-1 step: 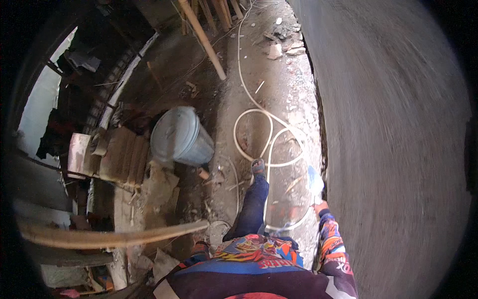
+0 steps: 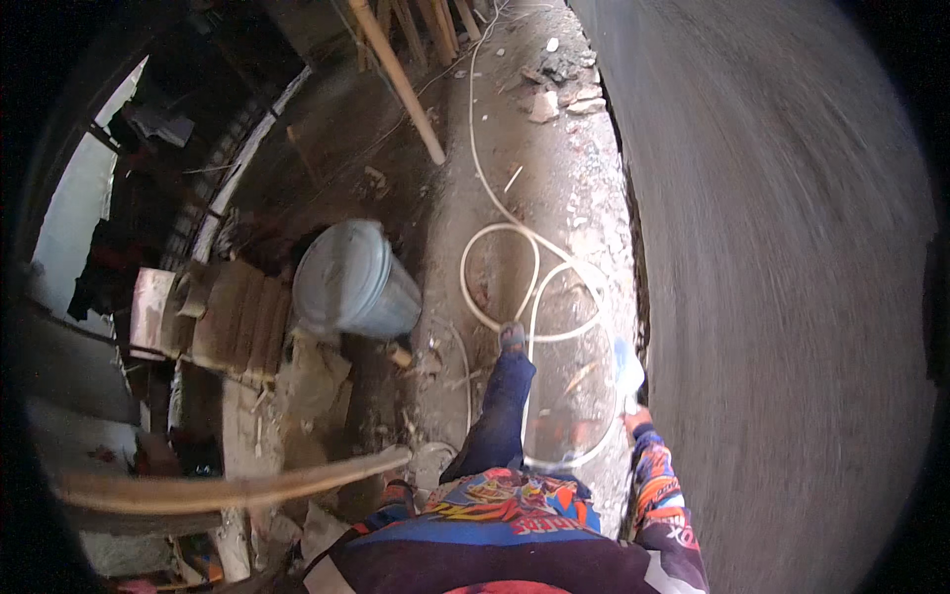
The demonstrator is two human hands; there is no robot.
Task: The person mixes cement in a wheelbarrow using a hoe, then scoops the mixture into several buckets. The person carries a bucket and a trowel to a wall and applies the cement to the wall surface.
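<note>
Low beside the plastered wall [image 2: 782, 297], my right hand [image 2: 636, 417] is closed around the near end of a shiny white-and-blue thing [image 2: 627, 372]. Glare and blur hide its exact kind. My left hand [image 2: 399, 491] hangs by my left side, mostly in shadow, and its fingers cannot be made out. Closest to it is the end of a long bamboo pole [image 2: 247, 487], which slants across the lower left; I cannot tell whether the hand touches it. A pale hose [image 2: 465, 272] lies looped on the ground around my foot.
A lidded grey bin [image 2: 391, 297] stands left of the hose. Beyond it sit stacked brown blocks [image 2: 242, 322]. A wooden post [image 2: 401, 89] slants down at the far side. Rubble [image 2: 564, 89] lies along the wall's foot, and loose debris is scattered over the dirt ground.
The view has shifted slightly, so the bin, hose and pole sit a little lower in it. My right hand keeps its hold on the shiny thing.
</note>
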